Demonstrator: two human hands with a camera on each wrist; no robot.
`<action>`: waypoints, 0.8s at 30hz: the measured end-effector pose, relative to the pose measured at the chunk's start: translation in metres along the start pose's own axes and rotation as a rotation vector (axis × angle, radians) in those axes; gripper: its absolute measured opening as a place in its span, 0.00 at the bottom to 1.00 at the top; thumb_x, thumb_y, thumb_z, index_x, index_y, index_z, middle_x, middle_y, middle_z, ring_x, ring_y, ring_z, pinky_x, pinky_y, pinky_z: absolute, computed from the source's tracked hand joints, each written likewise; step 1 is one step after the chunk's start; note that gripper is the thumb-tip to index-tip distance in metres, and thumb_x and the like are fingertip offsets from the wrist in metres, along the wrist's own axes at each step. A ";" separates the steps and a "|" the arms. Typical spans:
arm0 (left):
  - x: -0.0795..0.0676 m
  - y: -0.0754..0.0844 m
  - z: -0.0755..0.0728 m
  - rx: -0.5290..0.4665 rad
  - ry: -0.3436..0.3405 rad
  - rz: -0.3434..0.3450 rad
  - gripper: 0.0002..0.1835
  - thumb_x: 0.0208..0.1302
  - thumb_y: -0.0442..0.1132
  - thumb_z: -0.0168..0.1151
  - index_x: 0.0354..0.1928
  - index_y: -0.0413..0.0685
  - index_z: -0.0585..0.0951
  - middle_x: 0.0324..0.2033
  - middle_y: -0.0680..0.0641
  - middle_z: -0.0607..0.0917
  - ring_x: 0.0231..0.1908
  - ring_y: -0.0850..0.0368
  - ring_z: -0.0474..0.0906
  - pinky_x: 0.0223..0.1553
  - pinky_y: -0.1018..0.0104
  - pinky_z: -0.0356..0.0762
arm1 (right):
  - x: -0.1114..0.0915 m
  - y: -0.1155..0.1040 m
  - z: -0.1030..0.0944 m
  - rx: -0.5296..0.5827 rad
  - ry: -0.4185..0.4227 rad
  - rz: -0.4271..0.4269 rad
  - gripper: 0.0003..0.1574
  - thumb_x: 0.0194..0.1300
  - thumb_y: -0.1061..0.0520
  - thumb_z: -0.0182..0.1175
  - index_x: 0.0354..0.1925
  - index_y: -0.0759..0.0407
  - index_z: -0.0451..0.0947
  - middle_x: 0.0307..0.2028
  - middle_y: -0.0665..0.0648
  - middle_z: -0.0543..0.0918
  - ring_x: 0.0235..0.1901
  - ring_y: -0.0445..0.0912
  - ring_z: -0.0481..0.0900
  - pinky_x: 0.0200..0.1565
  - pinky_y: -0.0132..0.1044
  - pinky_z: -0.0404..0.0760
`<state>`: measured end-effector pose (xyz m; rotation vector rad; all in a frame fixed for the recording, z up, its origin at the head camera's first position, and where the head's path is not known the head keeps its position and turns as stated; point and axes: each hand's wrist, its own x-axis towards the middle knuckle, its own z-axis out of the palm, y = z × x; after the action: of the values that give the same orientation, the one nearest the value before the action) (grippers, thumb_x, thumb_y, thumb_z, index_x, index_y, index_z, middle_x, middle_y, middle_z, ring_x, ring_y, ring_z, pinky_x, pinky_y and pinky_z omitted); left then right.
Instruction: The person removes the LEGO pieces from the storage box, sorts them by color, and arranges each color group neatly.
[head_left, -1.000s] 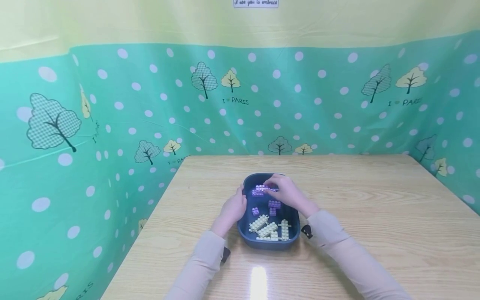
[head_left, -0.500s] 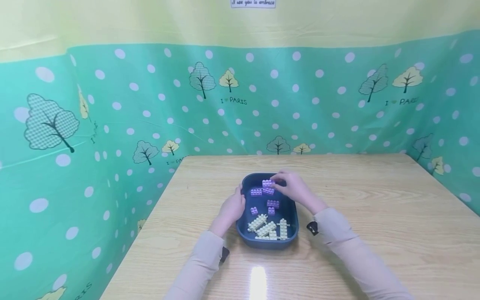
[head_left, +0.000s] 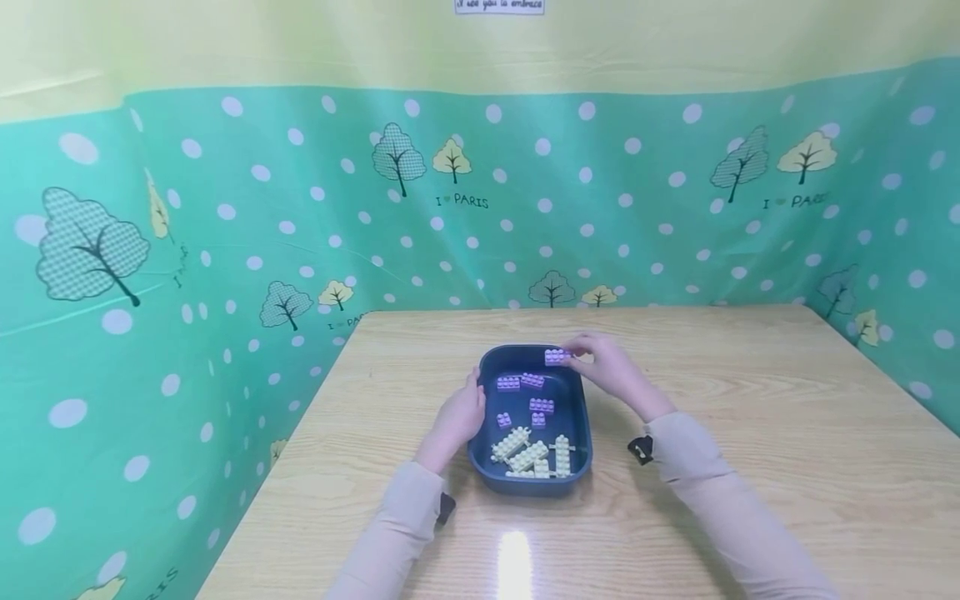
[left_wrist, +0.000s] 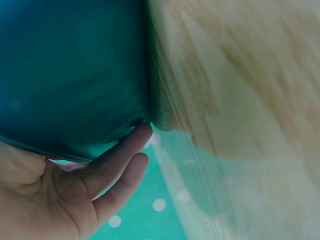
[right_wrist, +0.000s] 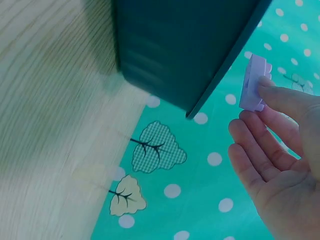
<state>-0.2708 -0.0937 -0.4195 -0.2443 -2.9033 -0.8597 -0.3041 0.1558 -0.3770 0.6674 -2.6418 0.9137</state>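
A dark blue plastic bin (head_left: pixel 528 487) stands on the table. My left hand (head_left: pixel 459 414) holds its left side; in the left wrist view the fingers (left_wrist: pixel 120 160) lie along the outer wall and the thumb is mostly hidden by the rim. Above the bin's far right corner, my right hand (head_left: pixel 611 367) pinches a purple building block (head_left: pixel 556 357) between thumb and fingers. The right wrist view shows that purple block (right_wrist: pixel 253 85) clear of the bin wall, with the other fingers loosely bent. Several purple blocks (head_left: pixel 508 382) and cream blocks (head_left: pixel 528 457) lie inside the bin.
The wooden table (head_left: pixel 720 392) extends on both sides of the bin. A green dotted cloth (head_left: pixel 480 208) with printed trees hangs behind the table and along its sides. Bright glare (head_left: pixel 514 567) marks the table's front.
My right hand has lifted the purple block from the others at the bin's far end and carried it right, to above the far right rim. The left hand keeps its place on the bin.
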 end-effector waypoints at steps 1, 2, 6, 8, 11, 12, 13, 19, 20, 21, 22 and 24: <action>0.000 0.000 0.000 0.001 0.001 0.001 0.26 0.73 0.39 0.38 0.68 0.32 0.58 0.59 0.32 0.73 0.51 0.37 0.77 0.51 0.48 0.77 | -0.001 0.002 -0.001 0.001 0.000 0.007 0.16 0.59 0.56 0.63 0.46 0.62 0.81 0.43 0.61 0.83 0.44 0.54 0.80 0.51 0.52 0.78; 0.001 -0.001 0.001 0.004 0.001 0.001 0.26 0.73 0.39 0.38 0.68 0.32 0.58 0.59 0.32 0.73 0.51 0.37 0.77 0.51 0.48 0.77 | -0.001 0.004 -0.003 -0.002 0.001 0.009 0.17 0.60 0.56 0.63 0.46 0.62 0.81 0.43 0.61 0.83 0.45 0.54 0.80 0.51 0.52 0.78; 0.001 -0.001 0.001 -0.003 -0.004 -0.010 0.26 0.73 0.39 0.38 0.69 0.34 0.57 0.62 0.34 0.70 0.53 0.38 0.76 0.53 0.48 0.76 | -0.003 0.012 -0.007 -0.005 0.017 0.014 0.18 0.59 0.56 0.64 0.46 0.64 0.80 0.43 0.63 0.83 0.44 0.56 0.80 0.51 0.54 0.77; 0.002 -0.001 0.001 0.000 -0.003 -0.008 0.26 0.73 0.39 0.38 0.69 0.34 0.57 0.62 0.34 0.70 0.53 0.38 0.76 0.53 0.49 0.76 | -0.004 0.016 -0.009 -0.009 0.026 0.012 0.18 0.59 0.57 0.64 0.46 0.65 0.80 0.43 0.64 0.83 0.44 0.57 0.80 0.51 0.55 0.77; 0.002 -0.002 0.002 0.001 0.002 0.003 0.26 0.73 0.38 0.39 0.68 0.33 0.58 0.60 0.33 0.72 0.51 0.38 0.77 0.51 0.48 0.77 | -0.005 0.020 -0.012 -0.018 0.032 0.018 0.18 0.59 0.57 0.64 0.46 0.66 0.80 0.42 0.64 0.83 0.43 0.56 0.81 0.51 0.54 0.77; 0.002 -0.002 0.002 0.001 0.002 0.007 0.26 0.72 0.38 0.39 0.68 0.32 0.58 0.60 0.33 0.73 0.51 0.38 0.77 0.51 0.48 0.77 | -0.005 0.021 -0.014 -0.021 0.031 0.018 0.18 0.59 0.56 0.64 0.46 0.66 0.80 0.42 0.64 0.83 0.43 0.56 0.81 0.51 0.54 0.78; 0.002 -0.002 0.002 0.003 0.003 0.012 0.26 0.72 0.38 0.39 0.68 0.32 0.58 0.59 0.32 0.73 0.50 0.38 0.78 0.50 0.48 0.77 | -0.005 0.022 -0.015 -0.023 0.029 0.022 0.18 0.59 0.56 0.64 0.46 0.66 0.80 0.42 0.64 0.83 0.43 0.56 0.81 0.51 0.53 0.78; 0.003 -0.003 0.002 0.008 0.005 0.020 0.26 0.72 0.37 0.39 0.68 0.31 0.58 0.58 0.31 0.74 0.48 0.38 0.79 0.47 0.49 0.79 | -0.010 0.029 -0.022 -0.039 0.006 0.057 0.17 0.59 0.56 0.64 0.44 0.66 0.80 0.40 0.64 0.84 0.42 0.57 0.81 0.50 0.55 0.77; 0.002 -0.003 0.002 0.007 0.006 0.021 0.26 0.72 0.37 0.39 0.68 0.31 0.58 0.58 0.31 0.74 0.49 0.38 0.79 0.47 0.49 0.79 | -0.011 0.031 -0.023 -0.043 -0.001 0.063 0.16 0.59 0.56 0.63 0.43 0.66 0.80 0.39 0.64 0.84 0.42 0.57 0.81 0.50 0.55 0.77; 0.002 -0.002 0.002 0.005 0.007 0.020 0.26 0.72 0.37 0.39 0.67 0.31 0.58 0.58 0.31 0.74 0.48 0.38 0.79 0.47 0.49 0.79 | -0.011 0.033 -0.024 -0.047 -0.008 0.070 0.15 0.59 0.57 0.63 0.43 0.66 0.80 0.38 0.64 0.84 0.41 0.57 0.81 0.49 0.55 0.78; 0.002 -0.002 0.002 0.006 0.006 0.022 0.26 0.72 0.37 0.39 0.67 0.31 0.58 0.58 0.31 0.74 0.48 0.38 0.79 0.47 0.49 0.79 | -0.012 0.035 -0.025 -0.050 -0.015 0.078 0.14 0.59 0.57 0.63 0.42 0.65 0.81 0.37 0.64 0.84 0.41 0.57 0.81 0.49 0.55 0.78; 0.002 -0.002 0.002 0.008 0.005 0.021 0.26 0.72 0.37 0.39 0.68 0.31 0.57 0.57 0.31 0.75 0.47 0.38 0.80 0.45 0.49 0.80 | -0.013 0.039 -0.026 -0.056 -0.027 0.091 0.14 0.59 0.57 0.63 0.41 0.66 0.81 0.36 0.63 0.84 0.40 0.57 0.81 0.48 0.55 0.78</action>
<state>-0.2735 -0.0939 -0.4221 -0.2715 -2.8931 -0.8440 -0.3098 0.2041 -0.3821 0.5539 -2.7307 0.8568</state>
